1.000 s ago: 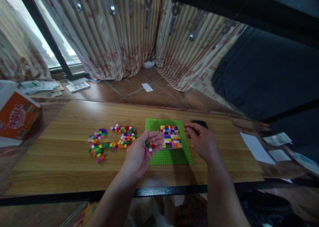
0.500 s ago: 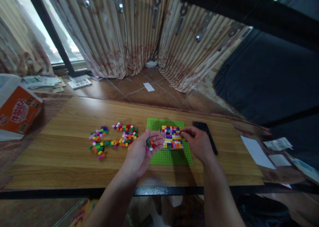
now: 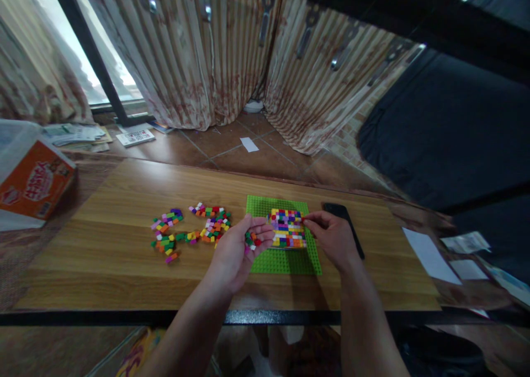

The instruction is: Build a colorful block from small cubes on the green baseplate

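Observation:
My left hand [image 3: 238, 250] lies palm up, cupping several small toy bricks [image 3: 250, 240] in green, red, white and pink. To its right, a block of multicoloured bricks [image 3: 286, 228] stands on a green baseplate [image 3: 285, 264]. My right hand [image 3: 333, 236] is at the block's right edge, thumb and forefinger pinched on what looks like a small red brick [image 3: 304, 219]. Whether that brick touches the block I cannot tell. Left of my left hand, loose bricks [image 3: 211, 228] of many colours lie scattered on the wooden table [image 3: 103, 255].
Just beyond my right hand lies a black phone [image 3: 345, 222]. A plastic tub with an orange label [image 3: 39, 181] sits at the far left. Sheets of paper [image 3: 428, 253] are off the table's right end, and striped curtains [image 3: 223, 62] hang behind.
The whole view has shifted slightly. My right fingers have drawn a little away from the block's right edge, and a bit of red now shows at their tips. My left hand holds its pose.

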A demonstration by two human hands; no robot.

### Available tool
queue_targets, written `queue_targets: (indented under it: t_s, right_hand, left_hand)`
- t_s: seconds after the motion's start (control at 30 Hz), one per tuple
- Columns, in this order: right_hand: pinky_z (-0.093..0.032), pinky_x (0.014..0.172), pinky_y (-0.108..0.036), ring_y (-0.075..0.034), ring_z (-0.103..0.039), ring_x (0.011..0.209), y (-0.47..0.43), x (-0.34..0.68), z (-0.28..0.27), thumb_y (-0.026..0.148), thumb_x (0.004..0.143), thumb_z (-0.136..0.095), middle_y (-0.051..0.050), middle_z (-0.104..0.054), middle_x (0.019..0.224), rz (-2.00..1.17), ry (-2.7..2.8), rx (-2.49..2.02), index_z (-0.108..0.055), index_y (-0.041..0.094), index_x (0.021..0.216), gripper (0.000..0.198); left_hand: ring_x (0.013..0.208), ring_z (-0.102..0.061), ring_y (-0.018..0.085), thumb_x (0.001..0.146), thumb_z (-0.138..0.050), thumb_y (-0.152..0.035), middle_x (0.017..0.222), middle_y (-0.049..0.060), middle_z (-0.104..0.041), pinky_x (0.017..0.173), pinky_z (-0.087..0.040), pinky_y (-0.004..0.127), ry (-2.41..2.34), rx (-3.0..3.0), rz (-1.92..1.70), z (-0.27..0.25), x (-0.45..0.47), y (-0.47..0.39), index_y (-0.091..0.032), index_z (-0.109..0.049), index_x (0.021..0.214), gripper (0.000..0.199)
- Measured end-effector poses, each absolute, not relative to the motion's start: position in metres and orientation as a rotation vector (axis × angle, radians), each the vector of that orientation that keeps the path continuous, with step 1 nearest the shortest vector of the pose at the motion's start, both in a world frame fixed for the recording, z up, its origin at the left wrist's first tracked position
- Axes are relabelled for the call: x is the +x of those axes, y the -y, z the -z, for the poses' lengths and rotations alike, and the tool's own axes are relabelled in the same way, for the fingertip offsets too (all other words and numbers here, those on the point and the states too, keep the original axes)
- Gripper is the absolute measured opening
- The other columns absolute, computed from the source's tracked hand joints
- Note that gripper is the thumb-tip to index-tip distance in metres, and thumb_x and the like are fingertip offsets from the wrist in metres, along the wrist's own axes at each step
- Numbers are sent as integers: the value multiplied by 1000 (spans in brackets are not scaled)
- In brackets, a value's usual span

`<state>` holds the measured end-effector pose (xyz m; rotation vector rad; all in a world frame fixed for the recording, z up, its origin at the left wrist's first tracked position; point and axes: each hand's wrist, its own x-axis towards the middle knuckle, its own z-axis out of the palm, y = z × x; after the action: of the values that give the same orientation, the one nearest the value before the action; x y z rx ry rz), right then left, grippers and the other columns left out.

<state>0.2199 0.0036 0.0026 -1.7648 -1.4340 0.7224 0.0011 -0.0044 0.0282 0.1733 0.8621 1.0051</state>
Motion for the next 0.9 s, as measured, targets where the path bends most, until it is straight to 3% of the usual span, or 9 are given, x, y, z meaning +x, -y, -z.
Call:
queue_targets:
  t_s: [0.3, 0.57, 0.9]
  right_hand:
    - [-48, 62, -31, -19, -63, 64, -2, 214, -8, 48, 76, -66, -5, -72, 70, -717, 1395, -1769, -73, 17, 76, 32]
    - [-45, 55, -30, -17, -60, 57, -4, 216, -3, 44, 73, -68, -4, -70, 65, -758, 1314, -1788, -72, 16, 76, 28]
    - [-47, 60, -31, -18, -61, 61, -4, 215, -2, 40, 74, -66, -5, -71, 68, -729, 1340, -1784, -70, 16, 76, 25]
  left_hand:
    - [67, -67, 15, 94, -45, -24, 71, 11, -69, 70, -57, 27, -873, 170, -1005, -27, 2, 4, -8, -66, 85, 28]
    - [66, -67, 15, 95, -44, -24, 71, 11, -69, 68, -57, 27, -873, 166, -1008, -30, 2, 4, -7, -66, 83, 29]
    - [65, -66, 15, 95, -44, -24, 70, 10, -68, 68, -56, 26, -859, 152, -1005, -27, 1, 3, -8, -65, 83, 29]
